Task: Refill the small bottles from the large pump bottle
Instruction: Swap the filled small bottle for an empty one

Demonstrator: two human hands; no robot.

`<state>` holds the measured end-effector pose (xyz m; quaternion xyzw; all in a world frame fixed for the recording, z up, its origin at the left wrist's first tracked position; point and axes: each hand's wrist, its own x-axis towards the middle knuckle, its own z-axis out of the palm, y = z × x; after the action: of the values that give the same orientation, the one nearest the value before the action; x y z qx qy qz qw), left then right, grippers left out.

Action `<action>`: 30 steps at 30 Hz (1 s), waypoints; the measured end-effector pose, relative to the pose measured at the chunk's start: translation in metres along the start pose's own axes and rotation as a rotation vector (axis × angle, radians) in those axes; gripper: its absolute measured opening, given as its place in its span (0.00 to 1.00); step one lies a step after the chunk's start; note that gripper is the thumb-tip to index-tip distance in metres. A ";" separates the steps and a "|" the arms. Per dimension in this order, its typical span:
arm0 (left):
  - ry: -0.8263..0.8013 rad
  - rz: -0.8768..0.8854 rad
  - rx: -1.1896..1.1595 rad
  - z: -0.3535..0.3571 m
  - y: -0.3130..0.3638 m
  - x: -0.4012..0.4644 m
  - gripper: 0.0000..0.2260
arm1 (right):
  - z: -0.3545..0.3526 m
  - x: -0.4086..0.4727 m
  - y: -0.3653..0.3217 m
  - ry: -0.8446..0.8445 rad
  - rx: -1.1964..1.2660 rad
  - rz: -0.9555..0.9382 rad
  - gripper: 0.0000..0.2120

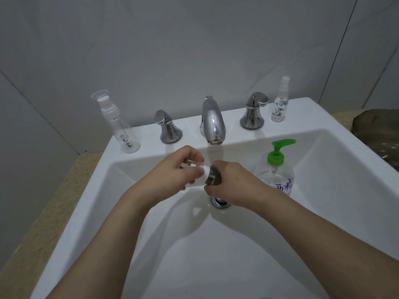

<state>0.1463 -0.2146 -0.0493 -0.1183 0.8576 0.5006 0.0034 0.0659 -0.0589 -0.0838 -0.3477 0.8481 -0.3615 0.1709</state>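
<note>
Clear plastic formed the small bottle (194, 173) held sideways at the centre of the frame, above the white basin, with its white neck and a dark grey cap (213, 176) pointing toward the right. The left hand (174, 171) had its fingers curled round the bottle's body, thumb on top, while the right hand (228, 186) grasped the dark cap with thumb and fingers wrapped about it. Both forearms reached in from the lower edge of the frame, crossing over the bowl. Just right of the right hand, inside the basin, stood the large pump bottle (275, 173), clear with purple lettering and a green pump head whose nozzle pointed right. Below the hands the chrome drain (220, 202) showed partly behind the right wrist. On the rim of the white sink (86, 203), at the upper left of the frame, stood a second small clear bottle (121, 126) with a white sprayer under a clear cover and black writing on its side, leaning left in the wide view. At the upper right of the rim stood a third, slimmer clear bottle (280, 102), also marked in black. Between them ran a chrome spout (212, 121) flanked by the left tap handle (167, 127) and the right tap handle (253, 111). Grey wall tiles filled the top.
</note>
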 end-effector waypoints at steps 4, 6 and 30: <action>0.031 -0.064 0.076 0.000 -0.002 0.001 0.16 | 0.001 0.000 0.001 0.002 -0.004 0.000 0.10; 0.014 -0.028 0.077 -0.001 -0.004 0.001 0.09 | 0.001 0.000 0.001 -0.004 -0.013 0.005 0.09; -0.007 0.025 0.025 -0.003 -0.004 0.001 0.12 | 0.002 0.003 0.005 -0.044 0.089 -0.032 0.08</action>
<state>0.1469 -0.2196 -0.0516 -0.1059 0.8651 0.4903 0.0019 0.0620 -0.0593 -0.0890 -0.3610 0.8215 -0.3938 0.1993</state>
